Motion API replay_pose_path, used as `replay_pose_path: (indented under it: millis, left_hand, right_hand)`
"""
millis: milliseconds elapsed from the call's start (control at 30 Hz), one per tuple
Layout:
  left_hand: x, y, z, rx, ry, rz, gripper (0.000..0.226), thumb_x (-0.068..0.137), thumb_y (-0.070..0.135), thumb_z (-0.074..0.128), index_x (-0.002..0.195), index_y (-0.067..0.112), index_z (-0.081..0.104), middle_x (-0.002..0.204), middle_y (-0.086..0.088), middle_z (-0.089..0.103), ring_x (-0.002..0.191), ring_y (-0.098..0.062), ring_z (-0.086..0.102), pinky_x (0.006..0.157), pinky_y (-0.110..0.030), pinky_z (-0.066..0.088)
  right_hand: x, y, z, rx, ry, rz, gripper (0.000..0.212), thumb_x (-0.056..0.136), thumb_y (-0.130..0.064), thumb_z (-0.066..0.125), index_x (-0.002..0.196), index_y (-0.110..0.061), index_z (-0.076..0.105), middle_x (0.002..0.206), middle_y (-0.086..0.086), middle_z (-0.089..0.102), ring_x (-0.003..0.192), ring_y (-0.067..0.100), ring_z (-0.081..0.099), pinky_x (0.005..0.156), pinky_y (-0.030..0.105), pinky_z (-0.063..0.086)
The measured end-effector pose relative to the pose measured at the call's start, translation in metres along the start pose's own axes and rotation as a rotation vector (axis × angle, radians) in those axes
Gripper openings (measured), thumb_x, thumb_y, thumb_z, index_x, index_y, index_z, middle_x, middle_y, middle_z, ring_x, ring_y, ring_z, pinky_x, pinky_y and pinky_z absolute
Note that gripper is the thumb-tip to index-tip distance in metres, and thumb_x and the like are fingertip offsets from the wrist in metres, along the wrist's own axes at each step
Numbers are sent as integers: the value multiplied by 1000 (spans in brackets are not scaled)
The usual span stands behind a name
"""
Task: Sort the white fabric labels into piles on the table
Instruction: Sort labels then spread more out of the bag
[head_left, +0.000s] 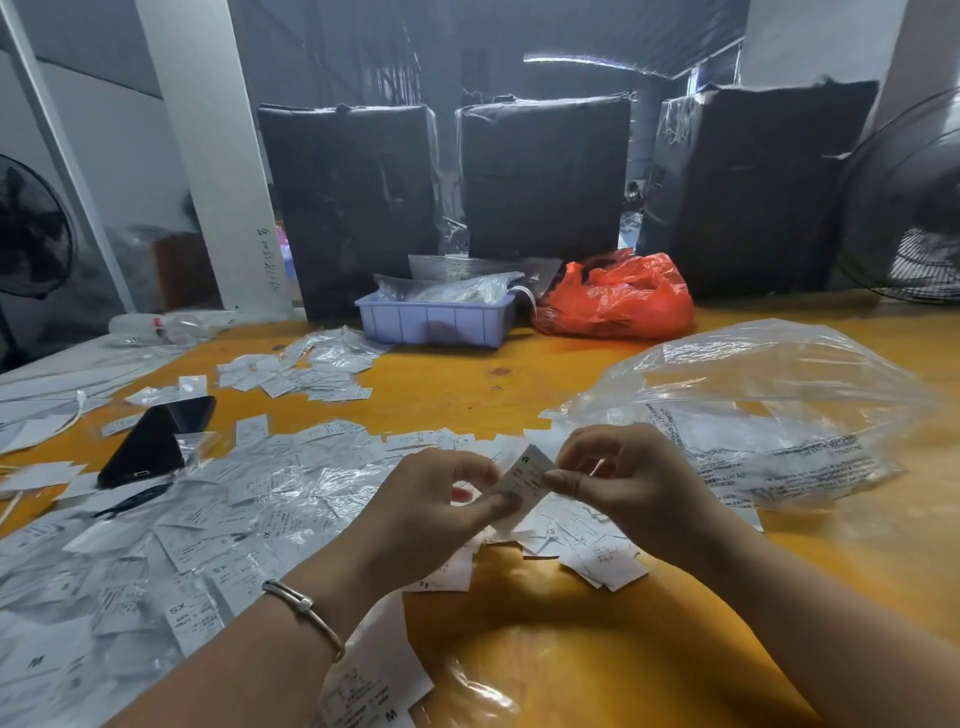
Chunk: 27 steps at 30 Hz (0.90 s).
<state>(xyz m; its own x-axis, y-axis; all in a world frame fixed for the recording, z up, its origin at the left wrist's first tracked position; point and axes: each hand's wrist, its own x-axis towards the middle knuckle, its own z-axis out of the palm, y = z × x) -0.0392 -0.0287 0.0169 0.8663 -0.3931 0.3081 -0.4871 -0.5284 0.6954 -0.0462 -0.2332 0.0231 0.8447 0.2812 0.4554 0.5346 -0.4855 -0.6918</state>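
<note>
"M" on held label (524, 475), "SX" on table labels (179, 608)

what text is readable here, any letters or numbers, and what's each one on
"M": white fabric label pinched by both hands; its fine print is blurred.
"SX": flat label at lower left.
"M": label at the bottom edge.
Clear plastic bag: black print, too blurred.
White pillar: handwritten digits, unreadable.

The person is wearing no sleeves: both forearms are showing bare up to the frame's lower edge. A thin metal bangle (304, 609) is sitting round the left wrist, pale gold with a small silvery joint. The left hand (431, 499) and right hand (618, 480) are wearing no rings or gloves.
</note>
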Motion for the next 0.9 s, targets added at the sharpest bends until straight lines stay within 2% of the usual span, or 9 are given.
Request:
replay_pose_path:
  millis: [133,267,367,433,533,600,667,767,900]
  left_hand:
    - [2,-2,-1,-60,44,-37,13,89,18,67,77,17,73,86,2,75,84,-9,69,82,-31,57]
    - [3,-2,0,-69,46,-55,16,85,14,71,71,19,72,82,-3,75,83,-18,70,82,-38,57]
    - [2,0,1,-86,50,-54,13,81,15,75,69,12,71,80,-6,75,83,-23,70,82,-44,56]
    - [1,1,0,-93,57,-45,16,78,18,79,68,8,70,78,-7,74,81,-27,69,79,-47,55]
    - [1,0,-1,-60,90,-40,36,72,35,80,68,1,67,74,-10,72,73,-28,66,65,-42,52]
    - [0,-1,-3,-25,115,-38,53,68,52,71,66,0,66,69,-9,69,62,-17,61,56,-32,45]
    - [1,-2,-4,-21,132,-58,55,70,60,60,62,6,65,66,-10,67,58,-11,53,56,-26,39]
    - [3,-8,-3,113,46,-127,57,81,59,54,72,4,66,78,-17,63,67,-17,52,61,-34,40]
    - [4,-17,2,466,0,-160,27,80,52,68,88,26,66,100,7,55,103,-10,42,80,-28,39]
  right_hand:
    - [1,1,-1,57,19,49,10,79,-15,74,70,-14,72,69,3,70,51,-2,51,50,13,39]
    - [-1,1,0,56,9,71,20,71,-31,78,65,-13,72,54,-4,63,46,0,47,48,20,39]
    - [-2,0,1,57,-1,74,37,64,-45,73,60,-9,69,54,9,63,48,11,49,49,27,38]
    - [-2,0,1,52,7,72,38,65,-45,73,60,-8,70,57,9,66,49,21,54,49,31,41]
    - [-2,1,0,37,19,81,33,70,-39,75,62,-7,71,59,10,67,60,33,62,51,41,46]
    - [-2,2,0,29,37,98,29,72,-35,76,61,-9,71,58,8,67,60,32,62,53,40,48]
    - [-1,5,-2,17,96,121,27,76,-31,75,60,-10,70,57,7,67,57,29,62,54,38,50]
    - [-1,10,-8,68,225,166,23,82,-25,70,65,-9,71,60,7,68,56,20,62,57,30,51]
    - [0,9,-8,303,247,231,13,84,-15,68,73,-9,72,62,9,69,55,11,59,53,17,48]
